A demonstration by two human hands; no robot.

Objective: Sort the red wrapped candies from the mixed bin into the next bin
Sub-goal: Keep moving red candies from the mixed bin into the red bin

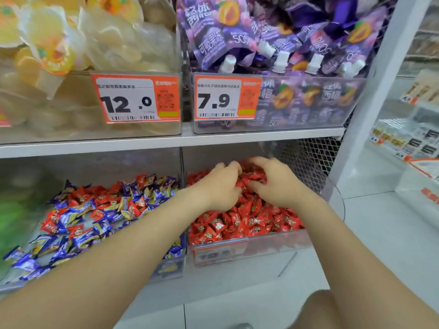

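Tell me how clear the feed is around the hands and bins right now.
Head view: left hand and right hand read sharp over the red candy bin; the mixed bin is clear, its far left smeared green; wide-angle bending tilts the white post; bin fronts show soft glare.

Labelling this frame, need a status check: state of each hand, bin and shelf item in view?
left hand: over the red pile, fingers curled into candies
right hand: same pile, fingers curled into candies
red candy bin: heaped, red only
mixed bin: red and blue candies, thinly spread
purple pouches: piled, caps on
yellow jelly cups: piled, sealed
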